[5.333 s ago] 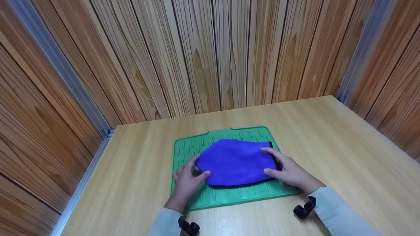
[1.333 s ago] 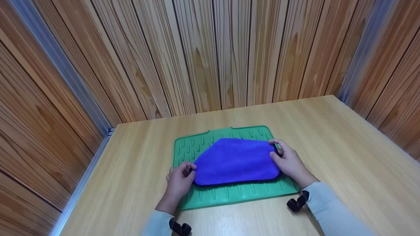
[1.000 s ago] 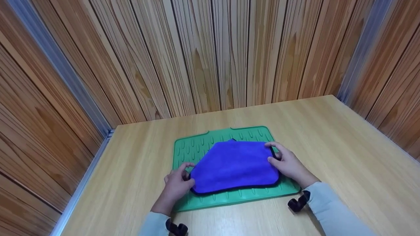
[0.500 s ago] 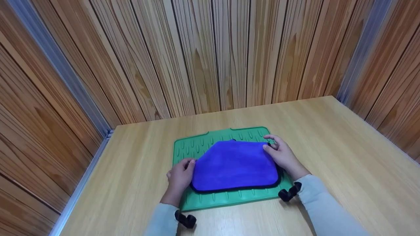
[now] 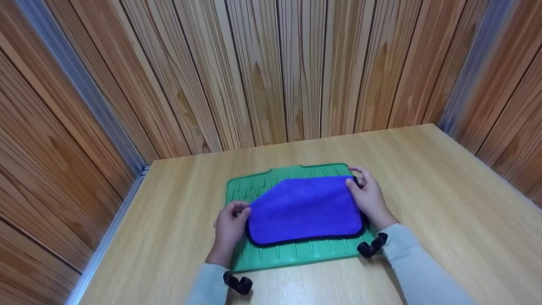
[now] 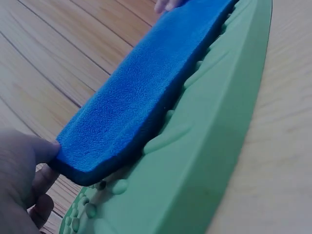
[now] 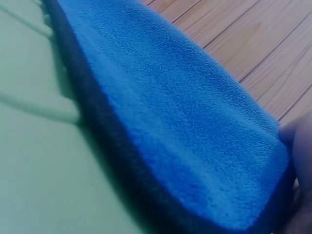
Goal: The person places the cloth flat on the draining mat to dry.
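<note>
A blue plush cloth with a dark border lies over a green ridged mat in the head view. At the cloth's left edge my left hand pinches a corner between thumb and fingers. My right hand pinches the far right corner, thumb on top. In the left wrist view, the cloth is lifted a little at that corner, above the mat's bumps. The right wrist view has the cloth's fuzzy surface close up, its thick dark edge beside the mat. Fingers under the cloth are partly hidden.
The mat rests on a light wooden table. Wood-panelled walls stand behind the table and at both sides. Each wrist carries a black band-like mount.
Both hands have shifted from the cloth's sides to its upper corners. The cloth is spread wider and flatter than several seconds ago. In the last half second its far right corner rose slightly.
</note>
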A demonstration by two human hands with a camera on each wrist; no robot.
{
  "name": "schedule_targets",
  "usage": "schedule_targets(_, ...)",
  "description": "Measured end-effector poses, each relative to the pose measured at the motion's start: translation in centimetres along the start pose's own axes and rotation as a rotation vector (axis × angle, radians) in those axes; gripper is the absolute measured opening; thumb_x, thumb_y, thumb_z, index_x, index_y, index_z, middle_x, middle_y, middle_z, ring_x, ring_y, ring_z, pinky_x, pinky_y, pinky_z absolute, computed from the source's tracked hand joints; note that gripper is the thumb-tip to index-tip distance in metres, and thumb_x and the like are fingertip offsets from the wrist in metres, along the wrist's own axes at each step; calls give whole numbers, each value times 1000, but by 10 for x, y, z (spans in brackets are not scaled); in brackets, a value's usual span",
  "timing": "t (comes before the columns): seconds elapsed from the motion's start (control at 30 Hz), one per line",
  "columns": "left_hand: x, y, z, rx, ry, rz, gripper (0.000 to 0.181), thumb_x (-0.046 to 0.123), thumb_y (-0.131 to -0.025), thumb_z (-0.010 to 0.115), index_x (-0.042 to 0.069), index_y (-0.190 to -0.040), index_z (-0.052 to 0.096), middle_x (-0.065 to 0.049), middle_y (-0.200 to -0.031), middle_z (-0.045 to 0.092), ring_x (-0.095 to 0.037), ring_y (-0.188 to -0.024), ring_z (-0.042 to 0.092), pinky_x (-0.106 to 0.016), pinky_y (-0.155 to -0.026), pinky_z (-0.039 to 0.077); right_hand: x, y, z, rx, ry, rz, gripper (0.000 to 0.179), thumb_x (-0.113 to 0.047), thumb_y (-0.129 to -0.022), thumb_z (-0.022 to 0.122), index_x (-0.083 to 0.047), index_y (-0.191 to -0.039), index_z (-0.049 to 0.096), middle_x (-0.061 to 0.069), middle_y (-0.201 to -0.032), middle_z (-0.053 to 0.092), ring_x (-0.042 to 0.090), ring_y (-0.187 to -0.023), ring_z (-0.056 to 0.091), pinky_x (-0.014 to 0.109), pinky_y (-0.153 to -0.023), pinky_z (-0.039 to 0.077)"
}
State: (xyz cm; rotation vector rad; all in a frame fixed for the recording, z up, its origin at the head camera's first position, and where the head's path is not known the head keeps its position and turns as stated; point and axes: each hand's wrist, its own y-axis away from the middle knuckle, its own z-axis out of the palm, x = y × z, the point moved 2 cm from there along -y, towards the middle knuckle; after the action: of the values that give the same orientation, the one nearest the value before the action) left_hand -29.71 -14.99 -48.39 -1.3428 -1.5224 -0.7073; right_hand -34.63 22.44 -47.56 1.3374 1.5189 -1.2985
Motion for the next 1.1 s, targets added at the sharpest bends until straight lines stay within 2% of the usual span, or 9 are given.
schedule_targets(0.1, -1, 2, -2, -38, 4, -22, 10, 16, -95, 70, 13, -104, 72, -1, -88, 66, -22, -87, 59, -51, -97, 27, -1, 1, 1, -12, -35, 13, 40, -20, -105, 56, -9, -142, 47, 12, -95, 72, 15, -76, 65, 28, -73, 49)
schedule_targets(0.2, 0, 4, -2, -76, -75, -12, 17, 22, -99, 65, 15, -113, 72, -1, -87, 67, -24, -90, 61, -55, -102, 26, 0, 1, 4, -52, -70, 30, 42, -20, -105, 55, -8, -144, 45, 9, -84, 70, 14, -71, 64, 28, -68, 50)
schedule_targets(0.33, 1, 3, 4, -104, -235, 15, 28, 32, -103, 57, 20, -124, 70, -3, -97, 71, -32, -106, 58, -62, -109, 15, 2, 1, 9, -97, -23, 61, 44, -24, -107, 52, -10, -148, 43, -3, -65, 53, 11, -60, 54, 27, -60, 46)
schedule_targets(0.43, 2, 1, 9, -94, -268, 24, 31, 34, -104, 55, 20, -125, 71, -6, -110, 73, -36, -118, 57, -62, -110, 15, 2, 1, 12, -97, 29, 72, 44, -26, -108, 50, -8, -147, 46, -5, -63, 41, 10, -57, 47, 27, -58, 42)
schedule_targets(0.57, 1, -1, 11, -27, -210, 5, 27, 30, -103, 58, 16, -118, 76, -6, -119, 73, -34, -120, 62, -62, -112, 15, 3, 0, 14, -79, 59, 54, 39, -24, -108, 50, -1, -138, 57, 6, -90, 66, 9, -83, 58, 23, -75, 45)
schedule_targets(0.67, 1, -2, 10, 0, -142, -11, 23, 27, -101, 62, 15, -114, 78, -5, -114, 74, -31, -116, 64, -61, -112, 16, 3, 0, 15, -66, 69, 40, 35, -23, -107, 51, 1, -131, 63, 14, -120, 68, 12, -105, 58, 21, -89, 43)
schedule_targets(0.77, 1, -2, 8, 14, -82, -21, 20, 24, -99, 66, 15, -111, 78, -4, -110, 75, -29, -111, 66, -59, -111, 18, 2, 0, 13, -42, 51, 37, 32, -23, -107, 52, 1, -125, 65, 16, -117, 69, 16, -105, 59, 23, -89, 44)
schedule_targets(0.93, 2, 1, 3, 86, 17, -82, 15, 23, -95, 71, 17, -105, 80, 0, -99, 75, -23, -101, 66, -48, -100, 40, 0, 2, 6, 39, 41, 32, 30, -25, -106, 53, -1, -118, 67, 9, -106, 71, 15, -96, 59, 23, -83, 45)
schedule_targets(1.1, 5, 5, 1, 99, 36, -88, 13, 25, -93, 72, 18, -101, 79, 2, -92, 71, -22, -97, 62, -48, -97, 35, -2, 3, 3, 54, -16, 9, 28, -22, -106, 55, 1, -116, 66, 1, -99, 71, 12, -88, 60, 22, -78, 47)
